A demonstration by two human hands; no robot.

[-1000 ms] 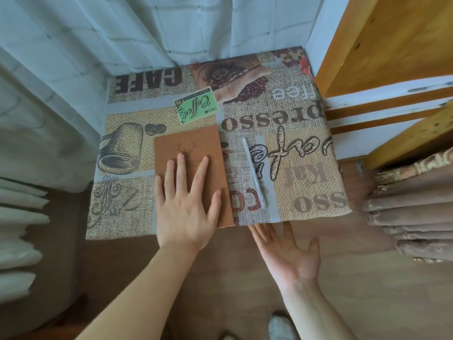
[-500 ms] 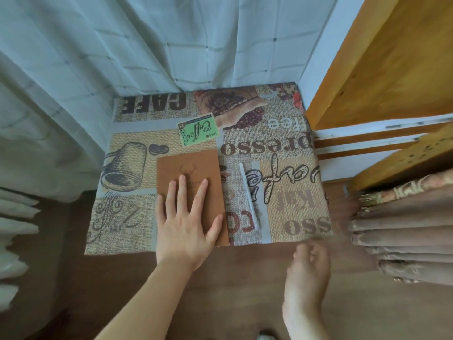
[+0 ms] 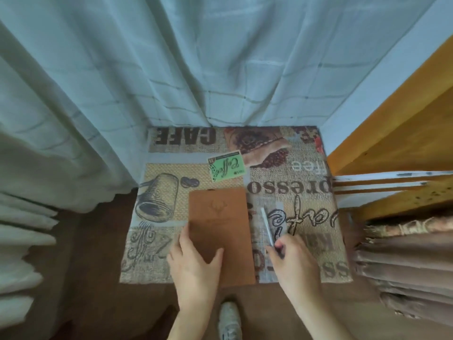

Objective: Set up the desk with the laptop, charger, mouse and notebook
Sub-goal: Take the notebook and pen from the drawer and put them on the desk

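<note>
Head view is showing the brown notebook [image 3: 220, 231] lying on the coffee-print desk [image 3: 306, 192]; the left hand [image 3: 193, 263] is gripping its near-left edge, thumb on the cover, while the right hand [image 3: 294, 261] is pinching the near end of the white pen [image 3: 266, 224] beside it.

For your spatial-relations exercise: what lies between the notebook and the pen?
Head view: only a bare strip of printed tablecloth separates the notebook from the pen.
</note>
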